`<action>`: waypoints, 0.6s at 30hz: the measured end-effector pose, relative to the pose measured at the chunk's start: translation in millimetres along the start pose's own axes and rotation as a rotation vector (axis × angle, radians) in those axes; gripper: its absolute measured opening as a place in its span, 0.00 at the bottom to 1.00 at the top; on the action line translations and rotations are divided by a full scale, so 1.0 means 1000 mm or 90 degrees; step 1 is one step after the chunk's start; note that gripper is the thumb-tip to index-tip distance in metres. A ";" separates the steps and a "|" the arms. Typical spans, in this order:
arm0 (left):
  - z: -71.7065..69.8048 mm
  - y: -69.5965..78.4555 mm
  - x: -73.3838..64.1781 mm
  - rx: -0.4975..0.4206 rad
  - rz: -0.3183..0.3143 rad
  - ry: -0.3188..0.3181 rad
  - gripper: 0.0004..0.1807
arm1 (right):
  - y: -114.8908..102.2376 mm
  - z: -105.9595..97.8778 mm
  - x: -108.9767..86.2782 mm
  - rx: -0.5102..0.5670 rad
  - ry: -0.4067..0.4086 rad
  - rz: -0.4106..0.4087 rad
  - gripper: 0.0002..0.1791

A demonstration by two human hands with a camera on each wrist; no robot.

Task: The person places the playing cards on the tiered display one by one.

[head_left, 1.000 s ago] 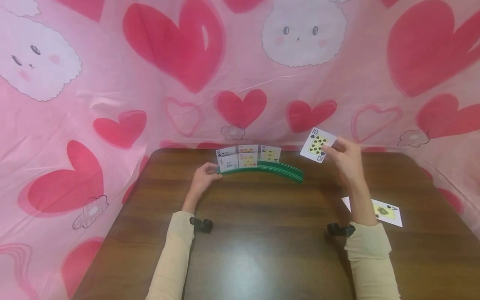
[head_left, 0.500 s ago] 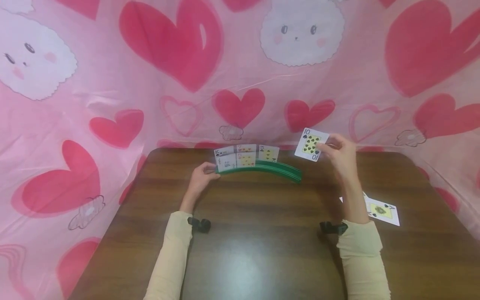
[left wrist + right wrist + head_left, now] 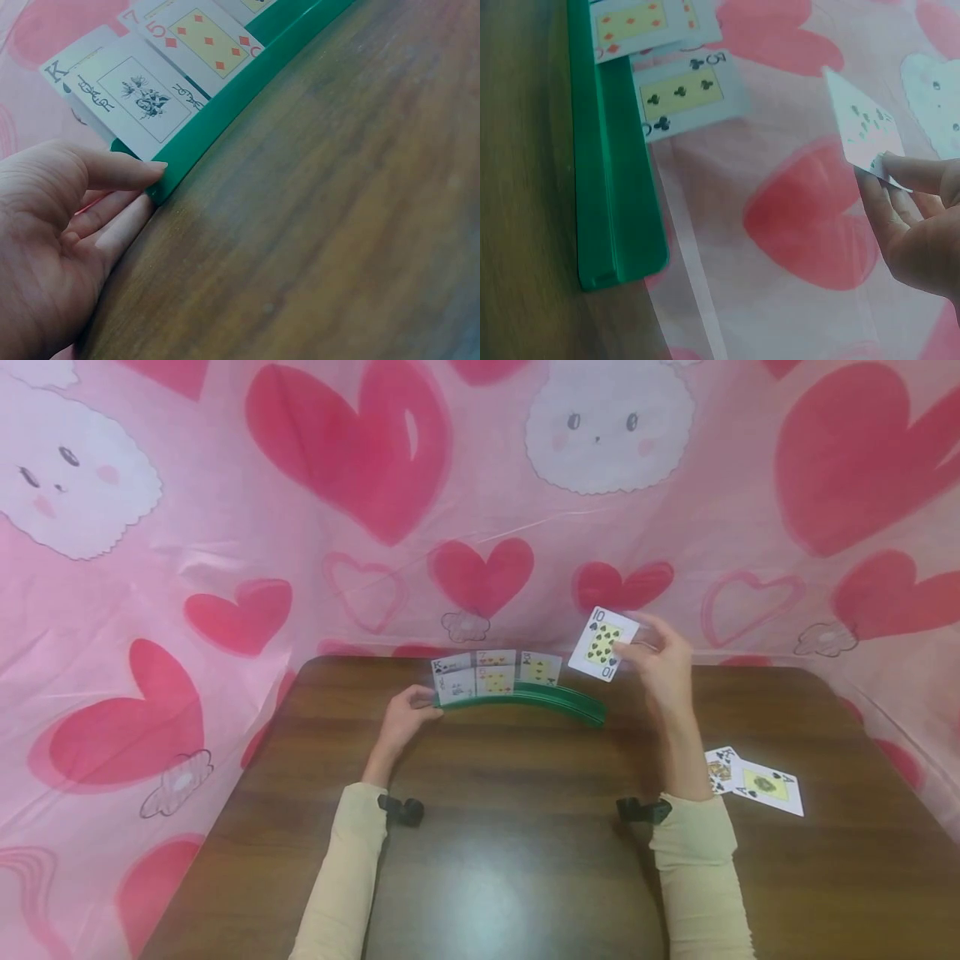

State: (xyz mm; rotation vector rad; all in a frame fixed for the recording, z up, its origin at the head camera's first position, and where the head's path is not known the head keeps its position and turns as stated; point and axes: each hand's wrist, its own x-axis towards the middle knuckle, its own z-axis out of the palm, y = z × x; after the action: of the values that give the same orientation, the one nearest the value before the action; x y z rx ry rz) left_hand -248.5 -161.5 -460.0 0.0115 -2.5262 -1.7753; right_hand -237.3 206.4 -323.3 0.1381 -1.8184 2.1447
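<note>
A curved green card holder point(image 3: 558, 695) stands near the back of the table. Its left end is pinched by my left hand point(image 3: 406, 720), thumb in front. In its slots stand a joker point(image 3: 142, 101) before a king point(image 3: 54, 73), a five of diamonds point(image 3: 199, 41) before a seven point(image 3: 495, 657), and a three of clubs point(image 3: 686, 94) alone to their right. My right hand point(image 3: 663, 668) pinches a ten of spades point(image 3: 602, 643) by its right edge, face toward me, raised above and behind the holder's right part.
On the table point(image 3: 540, 827) at the right, an ace of spades point(image 3: 768, 787) overlaps a king of clubs point(image 3: 720, 768), both face up. A pink heart-patterned cloth point(image 3: 480, 468) hangs behind the table and along its sides.
My right hand has moved left with the ten of spades, closer to the card holder, uncovering more of the king of clubs on the table. My left hand stays at the holder's end.
</note>
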 end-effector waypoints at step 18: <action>0.000 0.000 0.000 0.000 0.005 0.002 0.17 | 0.013 0.024 0.000 -0.037 -0.019 0.017 0.13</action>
State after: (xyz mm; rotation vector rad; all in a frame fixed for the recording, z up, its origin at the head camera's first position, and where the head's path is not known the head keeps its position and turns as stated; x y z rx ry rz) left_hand -248.3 -161.2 -459.8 0.0043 -2.5209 -1.7714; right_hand -244.4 181.2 -331.6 0.1329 -1.9064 2.1166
